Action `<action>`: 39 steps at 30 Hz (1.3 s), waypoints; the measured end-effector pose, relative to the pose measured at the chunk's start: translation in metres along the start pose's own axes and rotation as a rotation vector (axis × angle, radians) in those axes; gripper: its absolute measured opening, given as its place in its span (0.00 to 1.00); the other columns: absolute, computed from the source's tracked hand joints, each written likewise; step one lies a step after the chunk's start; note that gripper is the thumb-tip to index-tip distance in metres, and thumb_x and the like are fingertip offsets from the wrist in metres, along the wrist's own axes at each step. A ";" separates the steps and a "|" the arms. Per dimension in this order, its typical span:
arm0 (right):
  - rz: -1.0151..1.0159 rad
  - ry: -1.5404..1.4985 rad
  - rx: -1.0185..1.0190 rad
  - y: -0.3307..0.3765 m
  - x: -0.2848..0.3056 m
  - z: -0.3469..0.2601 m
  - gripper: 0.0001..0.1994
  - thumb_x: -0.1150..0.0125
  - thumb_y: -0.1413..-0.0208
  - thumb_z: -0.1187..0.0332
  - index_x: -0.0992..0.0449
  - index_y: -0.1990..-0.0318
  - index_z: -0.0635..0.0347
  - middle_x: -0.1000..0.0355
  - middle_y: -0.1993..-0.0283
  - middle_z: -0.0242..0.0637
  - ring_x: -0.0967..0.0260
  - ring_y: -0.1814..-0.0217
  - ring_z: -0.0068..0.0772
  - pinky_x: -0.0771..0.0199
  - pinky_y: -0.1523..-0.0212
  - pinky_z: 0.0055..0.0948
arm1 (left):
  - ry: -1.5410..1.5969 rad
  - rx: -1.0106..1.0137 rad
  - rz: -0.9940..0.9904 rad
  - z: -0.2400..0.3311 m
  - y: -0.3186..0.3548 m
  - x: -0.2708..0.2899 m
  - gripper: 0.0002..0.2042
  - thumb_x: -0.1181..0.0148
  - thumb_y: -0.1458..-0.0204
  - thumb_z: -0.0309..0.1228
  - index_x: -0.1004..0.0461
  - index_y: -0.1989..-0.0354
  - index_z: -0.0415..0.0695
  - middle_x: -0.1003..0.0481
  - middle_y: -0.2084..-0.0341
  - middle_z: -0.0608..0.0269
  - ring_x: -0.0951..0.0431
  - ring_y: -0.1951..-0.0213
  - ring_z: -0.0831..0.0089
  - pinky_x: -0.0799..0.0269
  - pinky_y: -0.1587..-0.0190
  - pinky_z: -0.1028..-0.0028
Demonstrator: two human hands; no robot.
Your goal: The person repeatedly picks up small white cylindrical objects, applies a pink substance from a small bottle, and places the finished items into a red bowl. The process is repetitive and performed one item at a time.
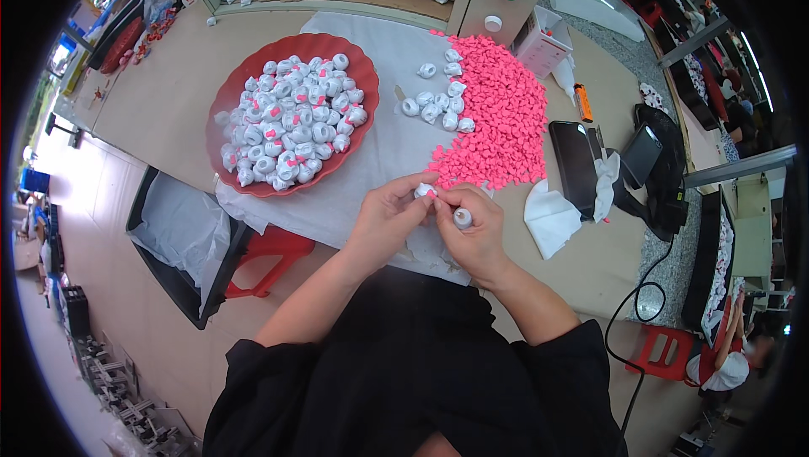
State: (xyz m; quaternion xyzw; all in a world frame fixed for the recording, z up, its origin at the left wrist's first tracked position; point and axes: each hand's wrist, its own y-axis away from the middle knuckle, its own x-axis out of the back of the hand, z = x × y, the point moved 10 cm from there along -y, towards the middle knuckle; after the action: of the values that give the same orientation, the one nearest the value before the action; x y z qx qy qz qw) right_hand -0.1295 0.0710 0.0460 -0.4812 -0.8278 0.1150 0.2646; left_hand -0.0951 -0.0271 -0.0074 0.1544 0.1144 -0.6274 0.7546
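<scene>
In front of my body, my left hand (383, 219) pinches a small white figure piece (424, 190) between thumb and fingertips. A little pink part (432, 195) sits against that piece. My right hand (477, 236) meets it from the other side, fingertips at the pink part. Tucked in the same right hand is a small bottle with a pale tip (462, 217), its body mostly hidden by the fingers. Just beyond both hands spreads a heap of small pink parts (506, 111). Several loose white pieces (440, 103) lie along its left edge.
At the left stands a red scalloped bowl (221, 111) piled with white pieces bearing pink parts. A shelf box (345, 3) rises at the back. Phones (573, 162), a white cloth (552, 219) and an orange box (583, 103) lie right. A black crate (143, 225) sits lower left.
</scene>
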 end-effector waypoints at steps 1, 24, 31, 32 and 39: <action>0.009 0.008 0.015 0.000 0.000 -0.001 0.08 0.43 0.58 0.80 0.30 0.67 0.66 0.32 0.73 0.40 0.33 0.72 0.32 0.34 0.72 0.25 | 0.002 -0.004 -0.003 0.000 0.000 0.000 0.15 0.52 0.49 0.20 0.33 0.52 0.35 0.29 0.72 0.66 0.33 0.71 0.83 0.35 0.67 0.82; -0.055 -0.563 -0.637 0.012 -0.010 0.057 0.06 0.42 0.51 0.73 0.26 0.67 0.65 0.28 0.73 0.33 0.36 0.75 0.16 0.37 0.75 0.18 | -0.018 -0.125 -0.043 0.009 0.001 -0.003 0.16 0.51 0.46 0.25 0.39 0.49 0.35 0.29 0.70 0.61 0.30 0.69 0.79 0.32 0.68 0.80; -0.092 -0.782 -0.747 0.016 -0.015 0.056 0.07 0.40 0.53 0.71 0.25 0.68 0.64 0.29 0.75 0.33 0.39 0.80 0.16 0.41 0.79 0.16 | -0.022 -0.166 -0.044 0.009 0.003 -0.001 0.12 0.52 0.45 0.26 0.36 0.54 0.35 0.29 0.71 0.61 0.30 0.71 0.79 0.32 0.69 0.80; -0.098 -0.789 -0.770 0.016 -0.015 0.055 0.07 0.39 0.53 0.71 0.25 0.68 0.64 0.29 0.76 0.33 0.39 0.80 0.16 0.41 0.79 0.16 | -0.042 -0.163 -0.041 0.009 0.004 -0.001 0.12 0.52 0.45 0.26 0.35 0.54 0.35 0.29 0.71 0.61 0.30 0.72 0.79 0.32 0.69 0.80; -0.146 -0.756 -0.818 0.017 -0.017 0.054 0.06 0.38 0.53 0.70 0.26 0.71 0.63 0.30 0.77 0.32 0.38 0.81 0.15 0.41 0.81 0.15 | -0.131 -0.144 -0.021 0.008 0.006 0.002 0.13 0.52 0.46 0.23 0.32 0.52 0.38 0.30 0.72 0.63 0.30 0.73 0.80 0.34 0.69 0.82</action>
State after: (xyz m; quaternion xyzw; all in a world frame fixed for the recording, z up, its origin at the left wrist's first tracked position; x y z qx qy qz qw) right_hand -0.1400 0.0681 -0.0125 -0.4112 -0.8735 -0.0695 -0.2513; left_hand -0.0888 -0.0310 -0.0002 0.0572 0.1114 -0.6340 0.7631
